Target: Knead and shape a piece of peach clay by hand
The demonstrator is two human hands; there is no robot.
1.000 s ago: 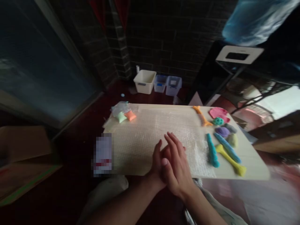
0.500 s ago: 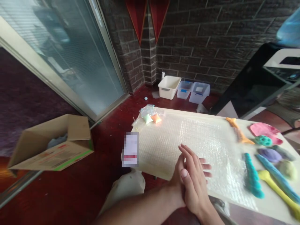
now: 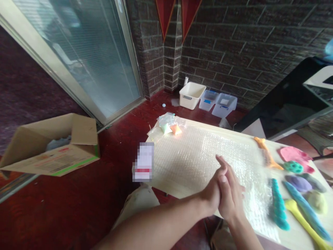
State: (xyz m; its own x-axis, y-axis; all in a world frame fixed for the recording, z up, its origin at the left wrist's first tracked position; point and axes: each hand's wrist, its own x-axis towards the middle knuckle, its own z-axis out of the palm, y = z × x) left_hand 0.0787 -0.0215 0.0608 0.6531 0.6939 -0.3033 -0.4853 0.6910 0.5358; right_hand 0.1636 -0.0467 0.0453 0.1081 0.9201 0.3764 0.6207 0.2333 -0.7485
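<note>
Over the near part of the table, my left hand (image 3: 212,194) and my right hand (image 3: 231,196) are pressed palm to palm, the right lying across the left. Their fingers are close together, and whatever may be between the palms is hidden. Below them a sheet of bubble wrap (image 3: 187,156) covers the tabletop. To the right lie soft clay-like pieces: a twisted teal roll (image 3: 279,205), a blue roll (image 3: 307,206), a yellow bone shape (image 3: 303,220), an orange bone shape (image 3: 269,156), a flat pink piece (image 3: 293,155), a holed green lump (image 3: 293,167) and a purple lump (image 3: 299,182).
Small green (image 3: 165,129) and orange packets (image 3: 176,130) lie with clear bags at the table's far left corner. A blurred white item (image 3: 144,161) sits at the left edge. On the floor are an open cardboard box (image 3: 75,163), a white bin (image 3: 191,99) and clear tubs (image 3: 225,107).
The view has swung left, bringing the cardboard box and glass door into sight. My hands stay pressed together but have shifted against each other, with the fingers turned more upright.
</note>
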